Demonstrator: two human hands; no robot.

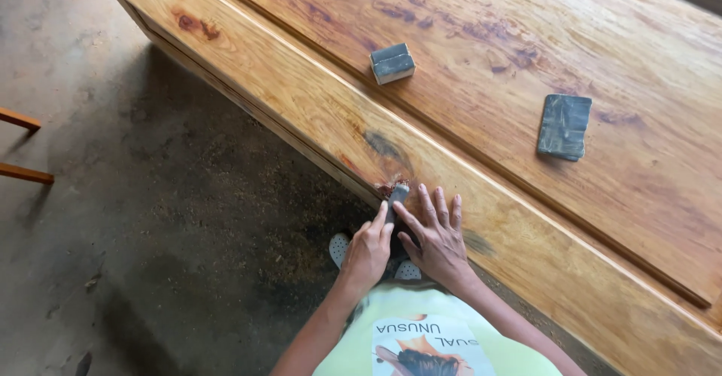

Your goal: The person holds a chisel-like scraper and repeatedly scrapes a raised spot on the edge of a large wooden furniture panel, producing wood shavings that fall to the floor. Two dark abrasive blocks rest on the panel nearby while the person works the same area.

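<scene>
My left hand [368, 248] and my right hand [436, 237] meet at the near edge of a large varnished wooden slab [526, 68]. Both pinch a small folded piece of grey sandpaper [397, 194], pressed against the slab's edge beside a reddish-brown knot [389, 185]. The right hand's fingers spread flat on the wood next to it. The left thumb and fingers close on the lower end of the paper.
A grey sanding block [392, 63] sits on the slab at the upper middle. A flat grey sanding sheet [564, 126] lies to the right. The concrete floor [150, 218] to the left is dusty. Two wooden legs [22, 147] stick in at the far left.
</scene>
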